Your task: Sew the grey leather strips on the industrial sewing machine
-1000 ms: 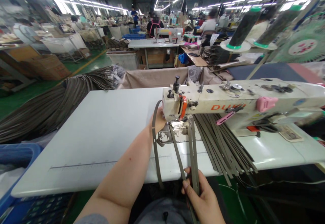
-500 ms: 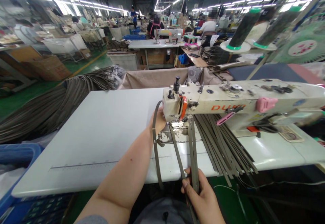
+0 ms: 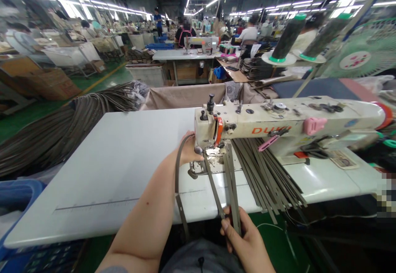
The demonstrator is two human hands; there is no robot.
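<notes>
A white sewing machine (image 3: 278, 126) stands on a white table (image 3: 117, 161). My left hand (image 3: 189, 149) rests by the needle end of the machine, fingers closed on a grey strap (image 3: 178, 190) that loops down over the table's front edge. My right hand (image 3: 244, 240) is below that edge, pinching two or three more grey straps (image 3: 230, 186) that run up to the presser foot.
A fan of several grey straps (image 3: 269, 178) lies under the machine arm. A large bundle of grey straps (image 3: 62, 128) is heaped to the left. A blue crate (image 3: 15, 190) sits at the lower left. Thread cones (image 3: 287, 37) and a fan stand at the right. Other workers sit at tables behind.
My left hand has shifted the looped strap a little leftward and lower. My view has moved slightly. My right hand keeps its hold on the straps.
</notes>
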